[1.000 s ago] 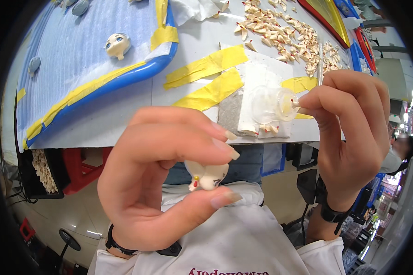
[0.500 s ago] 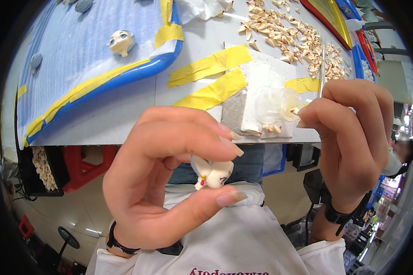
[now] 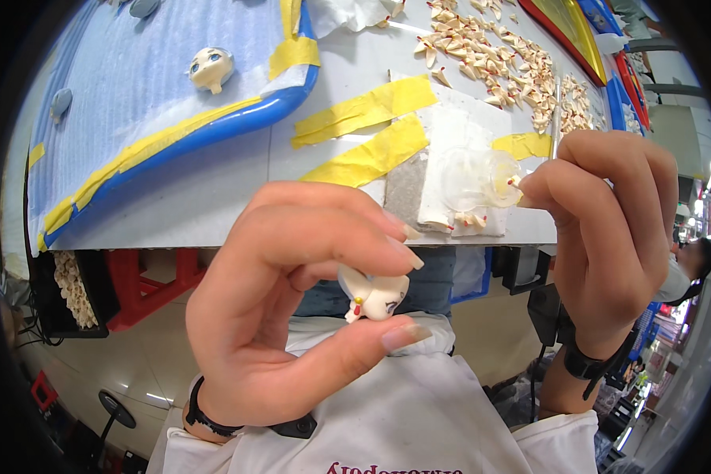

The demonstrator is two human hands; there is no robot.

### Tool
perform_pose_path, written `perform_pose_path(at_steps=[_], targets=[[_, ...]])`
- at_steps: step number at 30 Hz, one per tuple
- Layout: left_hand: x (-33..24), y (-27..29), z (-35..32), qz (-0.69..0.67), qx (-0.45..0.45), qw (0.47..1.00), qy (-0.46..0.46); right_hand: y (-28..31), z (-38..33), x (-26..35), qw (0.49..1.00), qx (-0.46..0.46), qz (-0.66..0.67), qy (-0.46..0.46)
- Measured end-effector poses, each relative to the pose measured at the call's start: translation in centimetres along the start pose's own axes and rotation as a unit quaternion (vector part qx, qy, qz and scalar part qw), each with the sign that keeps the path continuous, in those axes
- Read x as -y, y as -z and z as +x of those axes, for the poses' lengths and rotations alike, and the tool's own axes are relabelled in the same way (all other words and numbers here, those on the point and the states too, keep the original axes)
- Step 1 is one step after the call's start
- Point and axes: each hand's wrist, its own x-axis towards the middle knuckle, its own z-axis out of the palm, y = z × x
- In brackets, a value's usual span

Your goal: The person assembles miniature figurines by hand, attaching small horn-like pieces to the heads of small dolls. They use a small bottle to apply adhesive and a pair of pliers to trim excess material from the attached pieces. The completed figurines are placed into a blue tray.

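Between the thumb and fingers of my left hand (image 3: 268,332) is a small cream figurine head (image 3: 382,295), tilted, with a painted eye and a gold-and-red ornament at its side. My right hand (image 3: 612,221) pinches a tiny cream piece with a red tip (image 3: 514,182) over the rim of a clear round plastic dish (image 3: 464,180). The dish rests on a white pad (image 3: 438,186) taped to the table. A few more red-tipped pieces (image 3: 470,220) lie at the pad's near edge.
A blue-rimmed tray (image 3: 280,107) lined with blue-white foam stands at left, holding another figurine head (image 3: 211,69) and several grey-blue parts. Many red-tipped cream pieces (image 3: 490,63) are spread at the far right. Yellow tape strips (image 3: 367,110) cross the table. Below at left is a black bin (image 3: 95,300).
My left hand has shifted slightly right, and the figurine head has turned a little, showing more of its painted eye. My right hand with the small piece has moved slightly up and right.
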Motion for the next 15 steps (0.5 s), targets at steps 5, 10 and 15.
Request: perform_pose_path(at_steps=[5, 10, 15], targets=[[0.07, -0.16, 0.02, -0.007, -0.007, 1.000, 0.001, 0.52, 0.22, 0.26, 0.998, 0.041, 0.010, -0.041], [0.02, -0.22, 0.07, -0.003, -0.007, 1.000, 0.006, 0.77, 0.58, 0.03, 0.995, 0.079, 0.033, -0.051], [0.07, -0.30, 0.16, -0.004, -0.005, 1.000, 0.011, 0.83, 0.68, -0.35, 0.993, 0.104, 0.038, -0.050]])
